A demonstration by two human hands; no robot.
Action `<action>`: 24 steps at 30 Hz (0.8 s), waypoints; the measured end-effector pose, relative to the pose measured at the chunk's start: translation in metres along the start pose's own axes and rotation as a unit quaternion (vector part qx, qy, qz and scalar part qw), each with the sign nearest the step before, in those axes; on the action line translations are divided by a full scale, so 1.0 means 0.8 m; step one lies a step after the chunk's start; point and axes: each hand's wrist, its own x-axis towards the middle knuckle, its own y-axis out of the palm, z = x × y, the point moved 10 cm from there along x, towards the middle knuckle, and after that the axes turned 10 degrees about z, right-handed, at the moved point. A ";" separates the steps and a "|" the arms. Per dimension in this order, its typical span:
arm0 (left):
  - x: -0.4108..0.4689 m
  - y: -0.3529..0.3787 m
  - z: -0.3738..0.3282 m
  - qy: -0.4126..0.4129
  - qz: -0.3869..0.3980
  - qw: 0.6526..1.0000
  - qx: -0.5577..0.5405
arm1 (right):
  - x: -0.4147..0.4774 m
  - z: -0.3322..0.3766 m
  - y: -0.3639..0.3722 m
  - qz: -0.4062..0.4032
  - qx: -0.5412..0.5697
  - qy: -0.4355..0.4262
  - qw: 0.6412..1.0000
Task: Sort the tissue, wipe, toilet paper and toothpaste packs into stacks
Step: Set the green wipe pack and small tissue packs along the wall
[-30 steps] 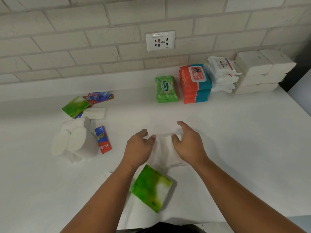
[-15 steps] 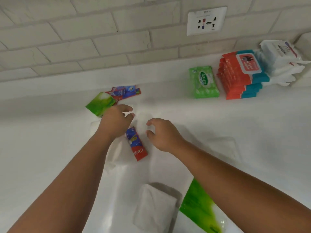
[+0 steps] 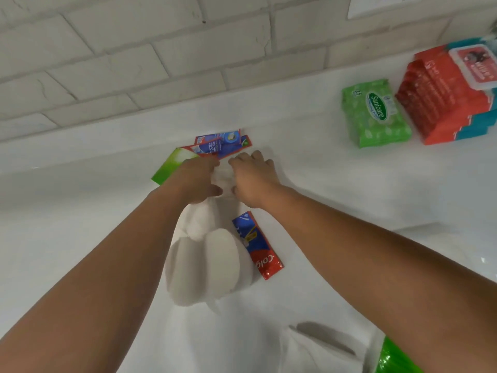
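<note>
hands: left hand (image 3: pixel 197 181) and right hand (image 3: pixel 252 181) cupped either side of one white tissue pack (image 3: pixel 225 179), grip unclear | bench (image 3: pixel 80 211): three toothpaste packs, two (image 3: pixel 223 144) behind the hands; one (image 3: pixel 258 246) beside toilet paper rolls (image 3: pixel 207 267) | far right: one green wipe pack (image 3: pixel 375 114); red wipe stack (image 3: pixel 446 100)

The green wipe pack (image 3: pixel 375 114) at far right read "Sanicare" on an oval label and "15" at its corner. The near red-and-blue toothpaste pack (image 3: pixel 257 244) showed "Colg", partly cut off. Other print was illegible.
</note>
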 end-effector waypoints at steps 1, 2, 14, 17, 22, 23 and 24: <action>0.003 0.003 0.001 0.002 0.004 1.000 0.005 | 0.002 0.001 0.003 0.011 -0.006 -0.003 1.000; 0.006 0.005 0.001 0.006 0.004 1.000 0.011 | 0.004 -0.001 0.005 0.025 -0.003 -0.003 1.000; -0.038 -0.032 -0.039 0.035 -0.119 0.992 -0.020 | -0.053 -0.074 -0.032 -0.067 0.354 0.026 0.932; -0.071 -0.033 -0.053 0.026 -0.135 0.987 -0.085 | -0.090 -0.099 -0.048 -0.106 0.537 0.011 0.837; -0.123 -0.018 -0.105 0.061 -0.124 0.982 -0.129 | -0.151 -0.123 -0.071 -0.097 0.594 -0.032 0.798; -0.134 -0.017 -0.117 0.070 -0.131 0.979 -0.142 | -0.163 -0.129 -0.077 -0.094 0.577 -0.038 0.811; -0.144 -0.016 -0.127 0.076 -0.138 0.974 -0.161 | -0.173 -0.135 -0.082 -0.090 0.559 -0.042 0.823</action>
